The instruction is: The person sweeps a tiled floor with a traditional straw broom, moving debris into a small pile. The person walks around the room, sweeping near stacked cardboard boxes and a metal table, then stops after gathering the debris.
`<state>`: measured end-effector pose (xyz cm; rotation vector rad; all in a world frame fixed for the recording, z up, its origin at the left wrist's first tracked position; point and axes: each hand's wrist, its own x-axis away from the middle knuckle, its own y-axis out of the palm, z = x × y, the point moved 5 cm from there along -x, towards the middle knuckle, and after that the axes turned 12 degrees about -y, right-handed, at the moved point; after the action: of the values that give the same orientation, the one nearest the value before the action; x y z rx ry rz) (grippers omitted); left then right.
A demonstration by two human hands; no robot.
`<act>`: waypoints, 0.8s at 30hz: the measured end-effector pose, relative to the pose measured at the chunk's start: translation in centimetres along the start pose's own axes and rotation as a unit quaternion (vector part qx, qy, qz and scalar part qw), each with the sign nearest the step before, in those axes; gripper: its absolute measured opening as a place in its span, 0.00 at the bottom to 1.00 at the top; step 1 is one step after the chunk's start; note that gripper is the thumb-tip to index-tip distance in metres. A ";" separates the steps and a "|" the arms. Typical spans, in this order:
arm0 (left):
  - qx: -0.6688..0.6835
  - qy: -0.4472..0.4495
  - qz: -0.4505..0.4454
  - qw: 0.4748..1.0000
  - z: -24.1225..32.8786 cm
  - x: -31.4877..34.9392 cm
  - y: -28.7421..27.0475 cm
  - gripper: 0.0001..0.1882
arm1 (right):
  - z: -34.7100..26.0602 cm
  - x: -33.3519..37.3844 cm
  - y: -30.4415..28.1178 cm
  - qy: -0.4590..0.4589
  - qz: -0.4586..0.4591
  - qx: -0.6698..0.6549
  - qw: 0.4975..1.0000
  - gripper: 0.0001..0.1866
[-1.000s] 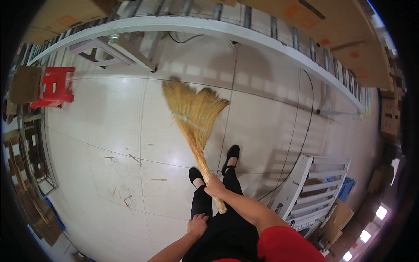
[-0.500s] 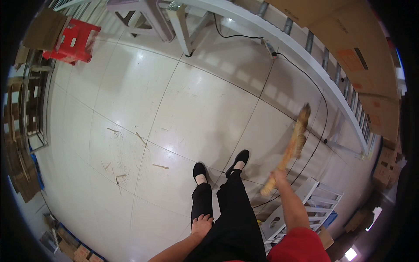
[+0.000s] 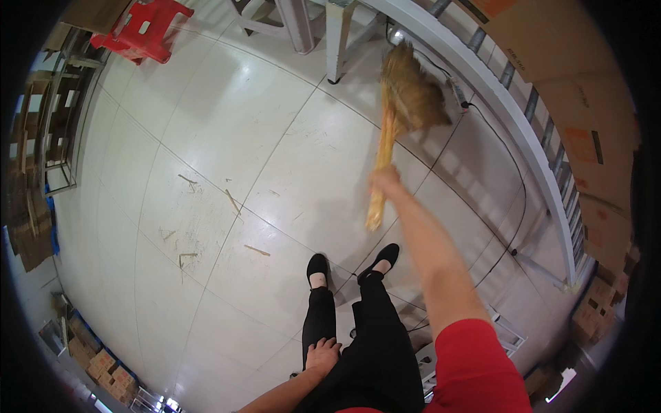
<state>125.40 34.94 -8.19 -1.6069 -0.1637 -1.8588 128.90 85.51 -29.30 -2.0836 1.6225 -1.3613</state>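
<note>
My right hand (image 3: 385,180) grips the yellowish handle of a short straw broom (image 3: 416,93), its fingers wrapped round the lower part. The broom is raised in front of me, its brown bristle head fanned out toward the upper right, near a white frame leg. My left hand (image 3: 322,356) lies on my left thigh with the fingers stretched out, holding nothing. On the tiled floor (image 3: 289,186), left of my feet, lie thin brown strips (image 3: 233,202) and finer scraps (image 3: 187,259).
A white-framed roller conveyor (image 3: 506,103) curves along the right, bearing large cardboard boxes (image 3: 585,82). A black cable (image 3: 521,186) runs across the floor below it. A red plastic stool (image 3: 146,31) and a grey stool (image 3: 297,24) stand at the back. Flattened cardboard (image 3: 31,199) stands in a rack at left.
My right hand has swung forward and leftward with the broom, its bristles now spread wide. My left hand stays on my thigh. The view has shifted slightly.
</note>
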 end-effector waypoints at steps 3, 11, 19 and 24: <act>0.023 -0.047 -0.003 0.999 -0.5 0.7 0.7 0.19 | -10.1 -1.4 0.1 0.024 -0.153 0.028 0.987 0.11; 0.019 -0.044 -0.006 0.999 -0.3 0.2 1.2 0.19 | 4.6 7.5 -3.6 -0.086 -0.231 0.237 0.940 0.26; 0.015 -0.048 -0.012 0.999 -0.5 0.6 -1.0 0.20 | 7.1 27.6 -13.4 -0.116 -0.353 0.287 0.883 0.26; 0.011 -0.049 -0.004 0.999 -1.6 1.1 -1.6 0.22 | 10.3 31.8 -21.9 -0.101 -0.218 0.255 0.937 0.25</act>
<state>123.14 34.93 -7.02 -1.6849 -0.2329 -1.7798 151.10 63.60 -4.36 -2.2132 0.6449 -1.4286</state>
